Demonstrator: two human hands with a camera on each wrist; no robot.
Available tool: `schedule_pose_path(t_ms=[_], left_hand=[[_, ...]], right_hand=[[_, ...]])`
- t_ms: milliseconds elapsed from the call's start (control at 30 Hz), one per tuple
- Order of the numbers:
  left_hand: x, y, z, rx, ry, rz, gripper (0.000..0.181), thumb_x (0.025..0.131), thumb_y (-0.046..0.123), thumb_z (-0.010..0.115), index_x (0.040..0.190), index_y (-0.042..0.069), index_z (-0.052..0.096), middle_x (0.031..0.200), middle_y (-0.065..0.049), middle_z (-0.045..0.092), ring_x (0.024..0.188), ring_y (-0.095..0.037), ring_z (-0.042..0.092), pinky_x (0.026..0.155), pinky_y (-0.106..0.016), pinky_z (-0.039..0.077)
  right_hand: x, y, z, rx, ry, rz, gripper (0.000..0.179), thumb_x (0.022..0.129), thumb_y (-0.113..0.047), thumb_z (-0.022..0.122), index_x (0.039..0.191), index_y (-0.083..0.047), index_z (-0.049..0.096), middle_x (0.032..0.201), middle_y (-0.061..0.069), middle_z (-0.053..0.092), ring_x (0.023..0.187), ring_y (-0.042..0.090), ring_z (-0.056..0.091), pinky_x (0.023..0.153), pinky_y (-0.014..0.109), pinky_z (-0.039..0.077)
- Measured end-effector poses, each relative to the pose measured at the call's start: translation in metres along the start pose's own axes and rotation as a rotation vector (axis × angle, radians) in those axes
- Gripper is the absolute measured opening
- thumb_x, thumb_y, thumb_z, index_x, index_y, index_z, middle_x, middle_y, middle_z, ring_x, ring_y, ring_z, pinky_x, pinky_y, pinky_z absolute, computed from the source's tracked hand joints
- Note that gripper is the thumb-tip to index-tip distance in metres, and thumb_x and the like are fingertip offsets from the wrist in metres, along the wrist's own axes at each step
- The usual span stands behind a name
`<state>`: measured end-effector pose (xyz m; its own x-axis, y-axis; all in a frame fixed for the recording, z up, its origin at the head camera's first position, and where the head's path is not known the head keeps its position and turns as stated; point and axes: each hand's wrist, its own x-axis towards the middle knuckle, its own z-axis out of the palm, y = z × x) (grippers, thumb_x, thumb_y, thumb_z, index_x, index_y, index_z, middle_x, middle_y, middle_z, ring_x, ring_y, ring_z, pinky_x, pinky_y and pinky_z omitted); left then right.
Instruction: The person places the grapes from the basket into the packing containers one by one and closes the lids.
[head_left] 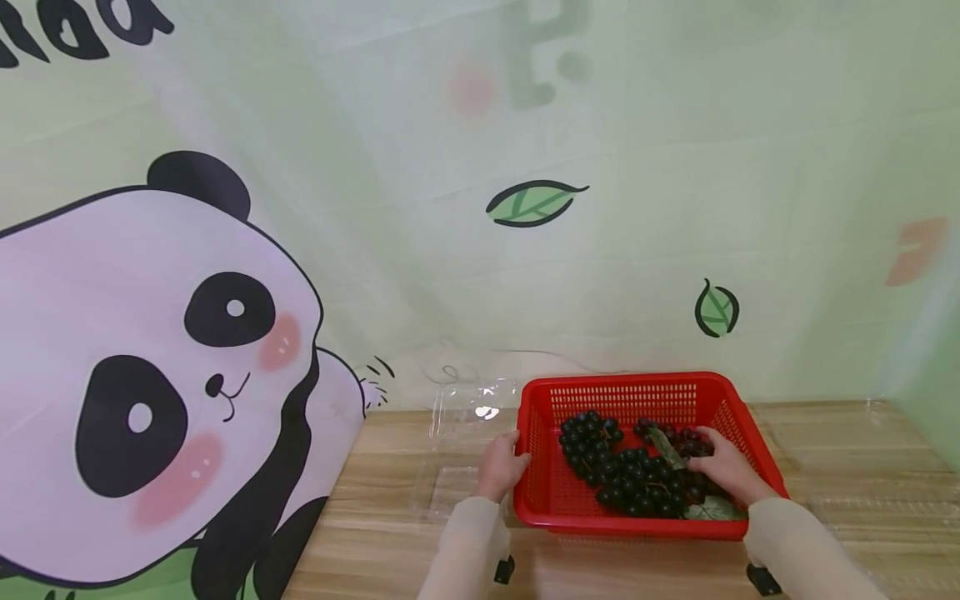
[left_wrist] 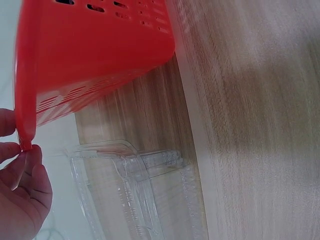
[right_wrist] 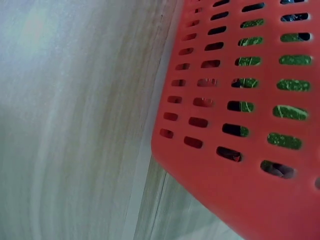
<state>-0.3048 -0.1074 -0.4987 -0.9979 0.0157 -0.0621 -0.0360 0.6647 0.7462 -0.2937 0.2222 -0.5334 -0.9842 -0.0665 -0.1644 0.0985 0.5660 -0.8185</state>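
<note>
A red plastic basket (head_left: 637, 527) stands on the wooden table with bunches of artificial-looking grapes in it. My left hand (head_left: 501, 467) pinches the rim at the basket's left side; the left wrist view shows the fingers (left_wrist: 40, 182) at the rim's edge. Black grapes (head_left: 637, 483) fill the left and middle of the basket. Inside the right part, my right hand (head_left: 729, 471) holds a bunch of dark red grapes (head_left: 693, 442) between thumb and fingers. Green leaves (head_left: 712, 508) lie beside it. The right wrist view shows mainly the basket wall (right_wrist: 215, 165), which mostly hides this hand.
Clear plastic containers (left_wrist: 135, 185) stand left of the basket. More clear plastic (head_left: 885, 517) lies on the table (head_left: 360, 533) to the right. Behind rises a pale green backdrop (head_left: 420, 250) printed with a panda and leaves.
</note>
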Motion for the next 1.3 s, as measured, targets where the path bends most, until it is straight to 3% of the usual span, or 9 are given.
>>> schedule_pose_path(t_ms=[300, 567, 767, 1000, 1300], left_hand=[[0.0012, -0.0012, 0.0006, 0.002, 0.003, 0.009, 0.037, 0.082, 0.007, 0.06, 0.118, 0.003, 0.053, 0.092, -0.009, 0.061, 0.069, -0.015, 0.056, 0.065, -0.033, 0.054], [0.004, -0.0044, 0.0029, 0.005, 0.003, -0.013, 0.044, 0.082, 0.007, 0.06, 0.124, 0.003, 0.049, 0.099, -0.011, 0.06, 0.073, -0.016, 0.057, 0.068, -0.034, 0.054], [0.0038, -0.0038, 0.0039, 0.071, 0.03, 0.022, 0.044, 0.081, 0.006, 0.061, 0.123, 0.002, 0.05, 0.102, -0.011, 0.061, 0.077, -0.016, 0.056, 0.071, -0.033, 0.053], [0.0022, -0.0018, 0.0031, 0.01, 0.008, -0.005, 0.044, 0.082, 0.006, 0.06, 0.124, 0.003, 0.049, 0.098, -0.01, 0.061, 0.073, -0.015, 0.056, 0.069, -0.033, 0.054], [0.0028, -0.0019, 0.0026, 0.036, 0.021, 0.003, 0.044, 0.081, 0.006, 0.06, 0.124, 0.002, 0.05, 0.099, -0.011, 0.061, 0.074, -0.015, 0.056, 0.07, -0.033, 0.053]], right_hand=[[0.0015, 0.0043, 0.0019, 0.018, -0.012, 0.02, 0.073, 0.079, -0.015, 0.054, 0.134, 0.01, 0.013, 0.133, 0.035, 0.021, 0.116, 0.048, 0.028, 0.093, 0.062, 0.029], [0.0016, 0.0038, 0.0033, 0.047, -0.025, 0.052, 0.075, 0.078, -0.013, 0.055, 0.134, 0.012, 0.011, 0.133, 0.035, 0.02, 0.118, 0.048, 0.026, 0.095, 0.061, 0.026], [0.0008, 0.005, 0.0041, 0.03, -0.049, 0.046, 0.079, 0.079, -0.015, 0.056, 0.134, 0.014, 0.008, 0.133, 0.037, 0.017, 0.117, 0.05, 0.025, 0.093, 0.06, 0.03], [0.001, 0.0058, 0.0041, 0.032, -0.065, 0.044, 0.081, 0.08, -0.017, 0.058, 0.134, 0.014, 0.007, 0.133, 0.038, 0.017, 0.116, 0.05, 0.026, 0.092, 0.06, 0.032], [0.0033, 0.0085, 0.0049, 0.048, -0.059, 0.027, 0.078, 0.079, -0.015, 0.059, 0.133, 0.014, 0.01, 0.132, 0.038, 0.02, 0.115, 0.049, 0.029, 0.091, 0.059, 0.033]])
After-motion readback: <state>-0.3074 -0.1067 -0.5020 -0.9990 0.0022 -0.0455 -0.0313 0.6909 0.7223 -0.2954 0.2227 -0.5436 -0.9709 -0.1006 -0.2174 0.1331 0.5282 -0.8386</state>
